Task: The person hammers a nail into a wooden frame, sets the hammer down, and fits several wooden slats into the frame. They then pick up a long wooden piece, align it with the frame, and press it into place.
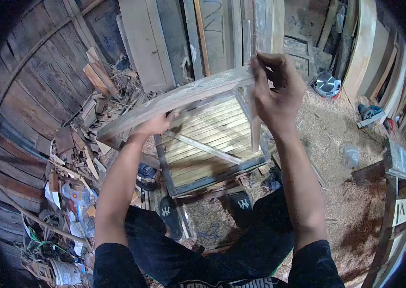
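A long, pale wooden board [179, 98] slants across the view, its near end low on the left. My left hand [155, 124] grips it from below, partly hidden by the board. At the raised right end, my right hand [280, 89] is closed, thumb and fingertips pinching at the wood. A narrow wooden strip [256, 127] runs downward beneath that hand; I cannot tell whether the fingers hold it too. Below lies a slatted wooden panel [203, 158] in a dark frame, with a loose thin batten [208, 149] laid diagonally over the slats.
Scrap wood [83, 139] is heaped on the left. A circular saw [327, 85] and a blue power tool [370, 113] sit on the sawdust-covered floor at right. Tall planks [150, 43] lean at the back. My shoes [170, 213] are close to the panel's near edge.
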Demonstrator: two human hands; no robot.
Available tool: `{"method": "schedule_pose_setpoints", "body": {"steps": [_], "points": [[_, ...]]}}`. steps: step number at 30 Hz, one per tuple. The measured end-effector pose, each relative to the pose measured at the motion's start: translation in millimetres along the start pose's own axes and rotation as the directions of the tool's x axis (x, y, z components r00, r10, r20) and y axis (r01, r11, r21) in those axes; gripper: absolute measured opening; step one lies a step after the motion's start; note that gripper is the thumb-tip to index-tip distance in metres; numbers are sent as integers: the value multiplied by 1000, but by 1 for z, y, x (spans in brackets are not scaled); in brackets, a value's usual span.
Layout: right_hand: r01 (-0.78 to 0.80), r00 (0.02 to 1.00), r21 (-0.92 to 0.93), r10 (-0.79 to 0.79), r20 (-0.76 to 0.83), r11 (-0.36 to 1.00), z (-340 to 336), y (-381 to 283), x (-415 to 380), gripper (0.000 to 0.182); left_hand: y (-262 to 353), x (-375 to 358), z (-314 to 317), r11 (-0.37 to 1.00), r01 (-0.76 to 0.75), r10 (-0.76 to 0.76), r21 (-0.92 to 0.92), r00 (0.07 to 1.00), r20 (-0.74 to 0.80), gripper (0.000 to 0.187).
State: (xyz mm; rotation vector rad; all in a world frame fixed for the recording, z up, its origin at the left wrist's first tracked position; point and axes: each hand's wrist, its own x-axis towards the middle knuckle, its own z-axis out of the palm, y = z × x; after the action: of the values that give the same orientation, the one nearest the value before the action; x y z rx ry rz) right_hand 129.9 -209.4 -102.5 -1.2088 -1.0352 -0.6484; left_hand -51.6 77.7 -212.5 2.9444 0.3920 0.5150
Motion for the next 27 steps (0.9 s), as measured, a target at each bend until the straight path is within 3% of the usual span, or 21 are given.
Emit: {"method": "schedule_pose_setpoints", "body": {"steps": [1,5,7,8,9,11,13,18,21,22,26,27], "points": [[-24,1000,5,24,2,1000,-1,-2,-1,14,5,0,-8,991,-98,104,95,993,-60,45],[-25,1000,-2,25,2,1000,-3,-3,-1,13,-22,17,-18,997,-76,76,-16,997,32,48],[-20,1000,13,20,-13,1000,-1,-2,-2,13,-12,36,-52,999,-13,33,-53,914,404,45],[-24,999,21,24,-23,1000,-1,-1,-2,13,-3,31,-57,993,16,20,-117,955,296,36],[-24,999,23,25,-26,999,0,0,-2,13,-1,23,-49,993,16,19,-114,955,296,36],[-29,999,25,30,-31,999,0,0,-3,13,1,6,-18,979,-161,148,-126,983,-105,30],[-45,998,15,45,-33,999,0,-2,-3,13,20,-6,5,903,179,-155,-391,983,94,33],[-46,999,2,46,-18,999,2,0,-3,13,51,-31,79,827,366,-330,-426,931,157,34],[-80,997,22,80,-22,997,3,-2,-4,12,49,-40,112,845,310,-313,-435,947,65,31],[-71,997,28,72,-31,997,3,-1,-3,11,47,-44,118,869,189,-242,-457,969,-58,27],[-62,997,41,63,-33,997,2,2,-3,11,61,-55,105,859,279,-333,-430,942,-55,24],[-62,997,44,63,-35,997,3,2,-3,11,64,-59,96,908,177,-265,-379,945,-194,20]]}}
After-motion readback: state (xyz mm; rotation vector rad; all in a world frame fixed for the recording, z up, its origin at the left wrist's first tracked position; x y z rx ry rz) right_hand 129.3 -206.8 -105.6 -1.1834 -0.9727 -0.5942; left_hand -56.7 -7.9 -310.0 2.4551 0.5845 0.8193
